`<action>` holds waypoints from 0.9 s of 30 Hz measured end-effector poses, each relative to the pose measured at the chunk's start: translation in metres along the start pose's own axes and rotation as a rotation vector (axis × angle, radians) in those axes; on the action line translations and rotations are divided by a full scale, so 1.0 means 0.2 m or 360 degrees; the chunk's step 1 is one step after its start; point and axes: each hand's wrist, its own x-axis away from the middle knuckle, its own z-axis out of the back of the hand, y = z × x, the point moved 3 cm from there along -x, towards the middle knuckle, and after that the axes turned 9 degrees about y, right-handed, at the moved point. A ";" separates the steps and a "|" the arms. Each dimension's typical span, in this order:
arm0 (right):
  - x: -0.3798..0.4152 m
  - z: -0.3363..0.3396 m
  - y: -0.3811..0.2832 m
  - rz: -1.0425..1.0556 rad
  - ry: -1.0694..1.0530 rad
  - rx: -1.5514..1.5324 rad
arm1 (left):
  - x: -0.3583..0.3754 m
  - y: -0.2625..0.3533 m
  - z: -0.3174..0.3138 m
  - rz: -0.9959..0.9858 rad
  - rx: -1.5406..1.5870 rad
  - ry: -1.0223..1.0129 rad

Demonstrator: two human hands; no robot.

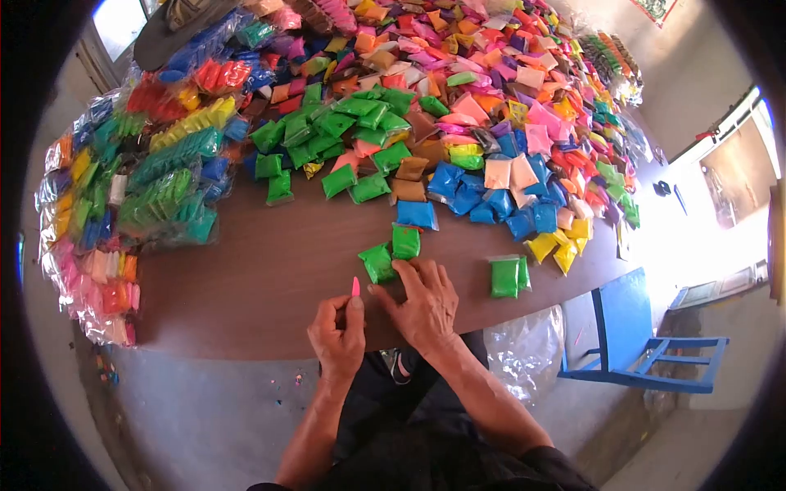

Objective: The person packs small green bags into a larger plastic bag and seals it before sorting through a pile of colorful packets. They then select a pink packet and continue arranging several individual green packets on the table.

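My left hand point(337, 337) is closed near the table's front edge, pinching a small pink pointed piece point(355, 286) that sticks up between thumb and fingers. Its exact kind is too small to make out. Beside it, my right hand point(427, 304) is palm down with thumb and fingers apart. Its fingertips are at the lower edge of two green packets, one on the left point(377, 263) and one slightly higher point(405, 241). Just behind these lies a blue packet point(417, 215). Farther right, another pair of green packets point(505, 277) lies close together on the brown table point(246, 286).
A large heap of colourful small packets point(483, 74) covers the back of the table, with green ones point(327, 127) toward its front. Bagged bundles point(164, 172) line the left side. A blue chair point(626, 327) and a clear plastic bag point(528, 348) are at the right.
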 end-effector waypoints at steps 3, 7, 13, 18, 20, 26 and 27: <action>0.00 -0.01 -0.02 -0.0134 -0.0063 0.0046 | 0.00 0.01 0.00 -0.0047 -0.0002 0.0005; 0.04 0.08 -0.01 -0.0036 -0.0151 -0.0026 | 0.01 -0.02 0.00 -0.0070 0.0023 -0.0007; 0.16 0.34 0.02 -0.0006 -0.0321 0.0084 | 0.00 0.02 0.00 -0.0095 -0.0004 0.0003; 0.22 0.36 -0.03 0.0284 -0.0456 0.0087 | 0.01 -0.01 0.00 -0.0128 -0.0003 -0.0002; 0.26 0.29 -0.04 0.0305 -0.0532 0.0092 | 0.01 -0.01 0.00 -0.0109 -0.0008 -0.0021; 0.31 0.25 -0.02 0.0310 -0.0506 0.0171 | 0.01 0.00 0.01 0.0005 0.0051 -0.0033; 0.31 0.25 -0.02 0.0330 -0.0498 0.0177 | 0.01 -0.01 0.01 0.0038 0.0063 -0.0039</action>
